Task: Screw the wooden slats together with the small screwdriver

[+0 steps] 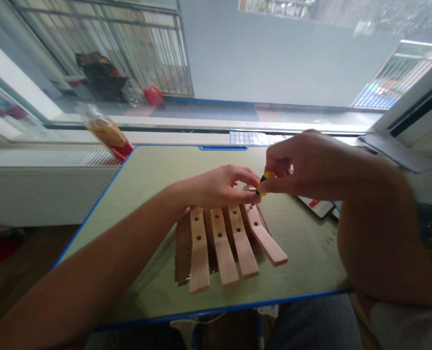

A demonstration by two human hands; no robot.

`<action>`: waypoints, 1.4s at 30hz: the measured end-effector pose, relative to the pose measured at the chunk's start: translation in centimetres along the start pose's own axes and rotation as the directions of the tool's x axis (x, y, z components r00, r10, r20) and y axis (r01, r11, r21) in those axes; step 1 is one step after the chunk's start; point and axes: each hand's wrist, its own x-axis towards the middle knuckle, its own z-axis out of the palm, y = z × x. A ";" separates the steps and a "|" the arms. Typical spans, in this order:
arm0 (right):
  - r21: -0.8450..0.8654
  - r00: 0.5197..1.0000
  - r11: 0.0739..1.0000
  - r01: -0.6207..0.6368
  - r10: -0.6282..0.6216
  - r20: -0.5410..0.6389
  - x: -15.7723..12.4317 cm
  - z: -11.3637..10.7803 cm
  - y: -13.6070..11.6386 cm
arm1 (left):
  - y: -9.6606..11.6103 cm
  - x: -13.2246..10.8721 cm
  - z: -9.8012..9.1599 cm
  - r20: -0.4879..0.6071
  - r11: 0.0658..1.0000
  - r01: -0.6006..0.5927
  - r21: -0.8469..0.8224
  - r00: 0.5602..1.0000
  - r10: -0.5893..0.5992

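Observation:
A small yellow and black screwdriver (267,179) is pinched between the thumb and fingers of my right hand (292,163). It tilts down toward the upper end of the rightmost wooden handle (263,233), a pale, bent, flat piece with drilled holes. My left hand (225,187) lies across the tops of the handles, its thumb and forefinger closed together right at the screwdriver's lower end. What those fingertips pinch is hidden. Several similar handles, such as the leftmost wooden handle (199,262), stand side by side on a brown cardboard piece (182,248) with small holes.
The pale green table (153,170) has a blue edge. At the right, partly behind my right arm, lies a flat dark-edged device (318,206). A bottle with a red and yellow label (110,136) stands by the window, past the table's left corner. Printed paper (247,138) lies on the sill.

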 end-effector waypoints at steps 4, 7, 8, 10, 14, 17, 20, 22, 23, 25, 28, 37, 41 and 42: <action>-0.023 1.000 1.000 0.004 -0.004 -0.013 0.1 0.1 0.1 | -0.1 0.0 0.0 0.002 1.000 0.005 -0.006 1.000 -0.005; -0.037 1.000 0.999 -0.002 0.001 -0.020 0.1 0.1 0.0 | -0.1 0.0 0.0 0.007 1.000 0.005 -0.010 1.000 -0.005; -0.042 1.000 0.999 -0.005 0.004 -0.025 0.0 0.1 0.0 | -0.1 0.0 0.0 0.009 1.000 0.007 -0.008 1.000 -0.007; -0.053 0.999 0.999 -0.011 0.009 -0.034 0.1 0.2 -0.1 | -0.1 0.0 0.0 0.012 1.000 0.010 -0.004 1.000 -0.010; -0.087 1.000 0.996 -0.030 0.029 -0.013 0.5 0.6 -0.1 | -0.2 0.0 0.0 0.015 1.000 0.018 0.013 1.000 -0.019; -0.127 0.999 0.991 -0.034 0.035 0.005 0.7 0.8 -0.1 | -0.3 0.0 0.0 0.007 0.999 0.028 0.024 1.000 -0.028; -0.123 0.999 0.992 -0.036 0.038 0.018 0.5 0.5 0.2 | -0.3 0.0 0.0 0.003 1.000 0.024 0.007 1.000 -0.024; -0.072 1.000 0.997 -0.020 0.021 0.007 0.1 0.2 0.4 | -0.2 0.0 0.1 0.001 1.000 0.013 -0.005 1.000 -0.013; -0.032 1.000 0.999 0.008 -0.008 -0.002 -0.1 0.1 0.6 | -0.2 0.0 0.1 -0.005 1.000 0.009 -0.008 1.000 -0.009; 0.056 0.995 0.994 0.097 -0.097 0.006 -0.4 -0.1 0.8 | -0.3 0.0 0.2 -0.016 1.000 0.004 -0.011 1.000 -0.004; 0.101 0.987 0.985 0.139 -0.146 0.061 -0.6 -0.2 0.7 | -0.3 0.1 0.3 -0.016 1.000 0.003 -0.024 1.000 -0.004; -0.020 0.998 1.000 0.003 -0.001 0.062 -0.2 0.0 0.3 | -0.5 0.1 0.3 -0.015 1.000 -0.007 0.000 1.000 0.007; -0.063 0.999 0.998 -0.022 0.025 0.036 0.1 0.3 0.3 | -0.4 0.1 0.3 -0.016 1.000 0.008 0.016 1.000 -0.008; -0.074 0.999 0.997 -0.027 0.029 0.027 0.2 0.4 0.3 | -0.4 0.1 0.2 -0.017 1.000 0.012 0.022 1.000 -0.012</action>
